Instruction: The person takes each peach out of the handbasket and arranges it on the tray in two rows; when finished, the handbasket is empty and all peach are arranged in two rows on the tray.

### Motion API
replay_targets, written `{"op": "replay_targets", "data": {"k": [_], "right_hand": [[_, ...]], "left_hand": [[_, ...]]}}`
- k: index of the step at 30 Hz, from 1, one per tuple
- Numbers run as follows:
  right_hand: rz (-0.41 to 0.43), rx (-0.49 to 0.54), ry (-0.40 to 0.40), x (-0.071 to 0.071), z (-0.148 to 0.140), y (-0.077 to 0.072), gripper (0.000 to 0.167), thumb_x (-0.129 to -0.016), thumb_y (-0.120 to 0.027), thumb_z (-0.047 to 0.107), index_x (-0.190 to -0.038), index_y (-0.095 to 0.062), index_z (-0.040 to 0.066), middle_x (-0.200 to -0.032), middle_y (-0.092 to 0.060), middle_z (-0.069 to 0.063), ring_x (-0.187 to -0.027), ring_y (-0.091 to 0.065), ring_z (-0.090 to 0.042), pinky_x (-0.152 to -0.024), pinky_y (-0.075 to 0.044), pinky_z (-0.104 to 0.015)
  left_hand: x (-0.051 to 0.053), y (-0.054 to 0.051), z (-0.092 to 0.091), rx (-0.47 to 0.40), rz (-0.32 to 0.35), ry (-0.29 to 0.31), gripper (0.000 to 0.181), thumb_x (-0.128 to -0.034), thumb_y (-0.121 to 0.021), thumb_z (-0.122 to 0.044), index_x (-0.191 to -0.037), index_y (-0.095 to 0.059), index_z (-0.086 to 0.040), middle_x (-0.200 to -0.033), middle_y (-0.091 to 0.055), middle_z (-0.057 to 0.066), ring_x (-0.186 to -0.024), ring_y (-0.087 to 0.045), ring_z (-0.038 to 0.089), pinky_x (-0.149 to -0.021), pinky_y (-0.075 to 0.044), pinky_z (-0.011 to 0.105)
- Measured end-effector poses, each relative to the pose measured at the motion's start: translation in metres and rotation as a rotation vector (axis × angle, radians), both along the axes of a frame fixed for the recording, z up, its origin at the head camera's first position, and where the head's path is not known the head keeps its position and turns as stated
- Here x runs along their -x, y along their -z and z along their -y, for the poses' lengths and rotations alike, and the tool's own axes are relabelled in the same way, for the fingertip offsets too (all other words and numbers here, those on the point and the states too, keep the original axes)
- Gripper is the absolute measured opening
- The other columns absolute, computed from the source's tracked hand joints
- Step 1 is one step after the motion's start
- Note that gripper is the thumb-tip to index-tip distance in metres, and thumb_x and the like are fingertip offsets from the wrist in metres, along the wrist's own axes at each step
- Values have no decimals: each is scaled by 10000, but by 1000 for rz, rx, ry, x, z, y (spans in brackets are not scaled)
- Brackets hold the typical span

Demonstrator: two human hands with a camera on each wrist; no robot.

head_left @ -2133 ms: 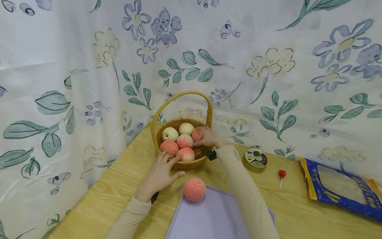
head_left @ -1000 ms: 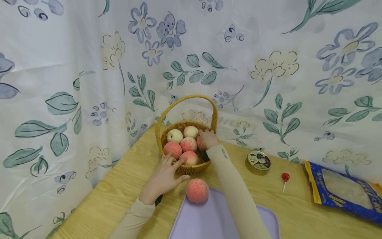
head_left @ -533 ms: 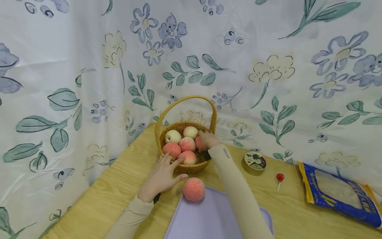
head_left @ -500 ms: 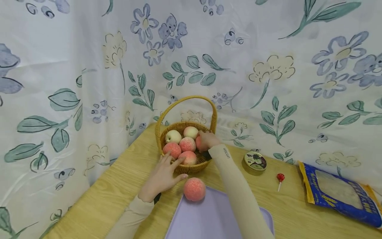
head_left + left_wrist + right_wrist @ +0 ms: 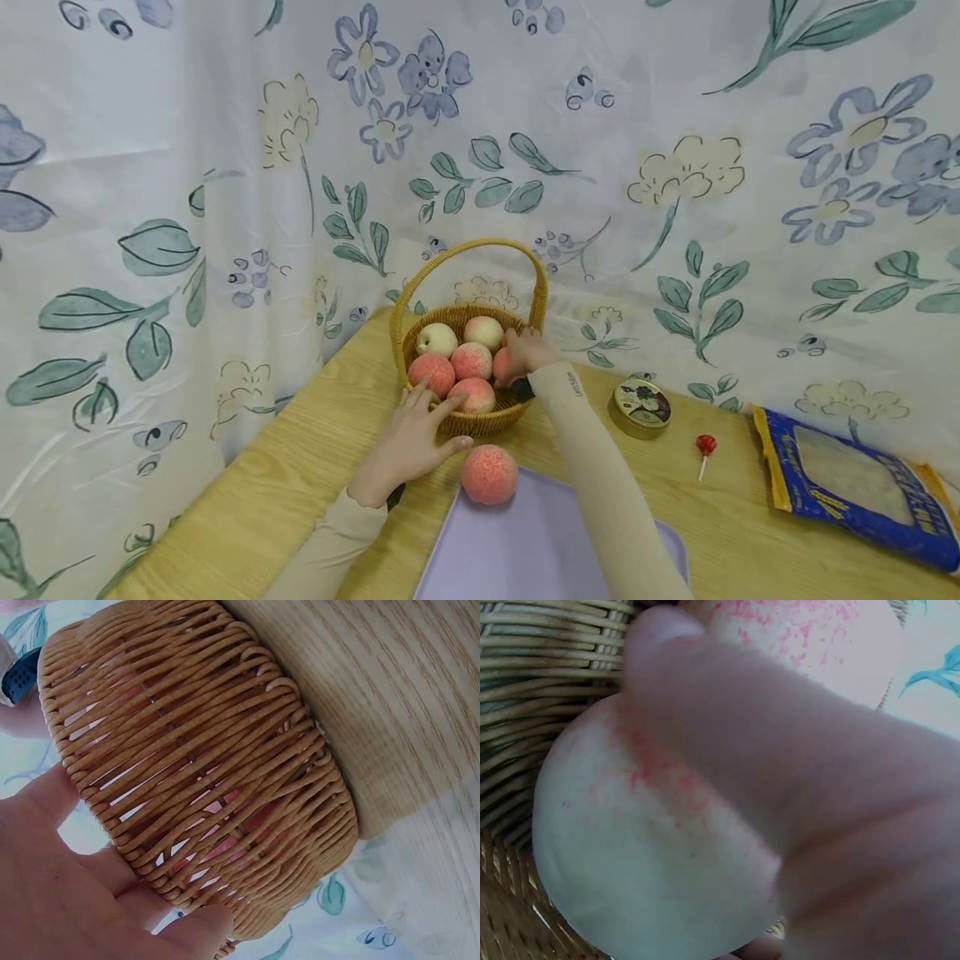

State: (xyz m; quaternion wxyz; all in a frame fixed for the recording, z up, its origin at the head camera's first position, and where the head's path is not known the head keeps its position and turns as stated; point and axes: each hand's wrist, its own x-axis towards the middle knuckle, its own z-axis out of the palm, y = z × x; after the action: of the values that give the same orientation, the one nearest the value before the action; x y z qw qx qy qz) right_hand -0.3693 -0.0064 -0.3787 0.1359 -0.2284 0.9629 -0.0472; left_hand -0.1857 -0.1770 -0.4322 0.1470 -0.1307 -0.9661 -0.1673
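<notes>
A woven wicker basket [image 5: 480, 423] with a tall arched handle holds several pink and cream peaches, among them a pink one [image 5: 431, 375] at front left. Inside its right side, my right hand [image 5: 527, 352] grips a peach [image 5: 652, 855]; in the right wrist view the thumb lies across it, while the other fingers are mostly hidden. My left hand [image 5: 411, 446] rests its fingertips at the basket's front rim, fingers spread and thumb held apart. The left wrist view shows those fingers reaching over the rim. Another pink peach [image 5: 489, 475] sits on the corner of a lilac tray [image 5: 517, 546].
Right of the basket stand a round gold tin [image 5: 641, 407], a red lollipop [image 5: 705, 450] and a blue and yellow packet [image 5: 851, 483]. All rest on a wooden table [image 5: 247, 508]. A floral curtain [image 5: 600, 167] hangs close behind and to the left.
My right hand has sunk further over its peach within the basket, then shifted slightly right with it. The left hand stays at the rim. The view has shifted a little.
</notes>
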Motion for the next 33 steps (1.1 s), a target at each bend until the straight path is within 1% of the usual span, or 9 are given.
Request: {"op": "replay_targets", "data": {"k": [3,5,8,12,16,20,23,25,33], "right_hand": [[27,5,11,0,-3,-2,747,-702,-852,350,-1268,-427,110,-1415,-436,-208,-1387,-308,-392,-1138,-344,-458],[46,16,21,-1,-6,-4,736,-697,-858,295,-1259,-420,110,-1392,-493,-185,-1371,-330,-390,-1133,-351,-450],[65,46,30,-2,-11,-3,686,-696,-848,243,-1232,-436,128,-1291,-589,-152,-1272,-453,-356,-1028,-442,-409],[75,101,0,-3,-19,1,647,-713,-812,232,-1252,-464,143,-1255,-602,-153,-1182,-552,-318,-931,-491,-385],[55,203,-58,0,-27,2,713,-688,-818,249,-1300,-468,134,-1264,-597,-140,-1119,-579,-312,-882,-518,-397],[75,402,-104,-1,-38,-3,791,-704,-807,241,-1388,-438,88,-1317,-556,-147,-1126,-575,-295,-894,-517,-402],[133,555,-127,-10,-48,-7,824,-760,-772,202,-1463,-362,77,-1405,-487,-141,-1206,-542,-288,-965,-491,-428],[154,616,-144,-18,-55,-10,839,-783,-753,189,-1493,-317,93,-1454,-435,-138,-1245,-516,-286,-983,-484,-442],[125,742,-192,-59,-84,-14,801,-776,-761,153,-1475,-372,198,-1516,-367,-109,-1339,-431,-296,-1062,-418,-502]], "left_hand": [[1,-1,-2,0,-8,6,688,-863,-564,-606,-1393,-539,-167,-1121,-575,206,-1387,-327,496,-1123,-254,665],[2,-1,-4,1,-9,10,684,-865,-566,-599,-1396,-535,-169,-1124,-577,210,-1384,-330,497,-1121,-256,666],[2,-2,-6,6,4,13,686,-865,-577,-583,-1412,-519,-173,-1155,-578,226,-1388,-327,495,-1124,-253,664],[1,0,-8,9,19,14,693,-867,-579,-580,-1424,-504,-175,-1194,-571,253,-1391,-323,493,-1124,-253,664],[3,3,-6,7,5,20,706,-864,-582,-582,-1426,-501,-162,-1198,-570,259,-1390,-323,494,-1122,-246,673],[4,2,-5,13,-3,18,712,-862,-583,-586,-1414,-514,-142,-1202,-566,251,-1386,-329,490,-1125,-242,670],[4,1,-4,14,2,19,712,-861,-583,-590,-1404,-523,-134,-1193,-559,242,-1378,-338,492,-1127,-241,668],[4,1,-3,12,0,18,710,-857,-592,-583,-1400,-529,-129,-1182,-559,236,-1372,-345,495,-1124,-244,671],[4,1,-1,21,-38,11,692,-841,-641,-537,-1385,-545,-119,-1110,-564,214,-1341,-385,487,-1085,-273,701]]}}
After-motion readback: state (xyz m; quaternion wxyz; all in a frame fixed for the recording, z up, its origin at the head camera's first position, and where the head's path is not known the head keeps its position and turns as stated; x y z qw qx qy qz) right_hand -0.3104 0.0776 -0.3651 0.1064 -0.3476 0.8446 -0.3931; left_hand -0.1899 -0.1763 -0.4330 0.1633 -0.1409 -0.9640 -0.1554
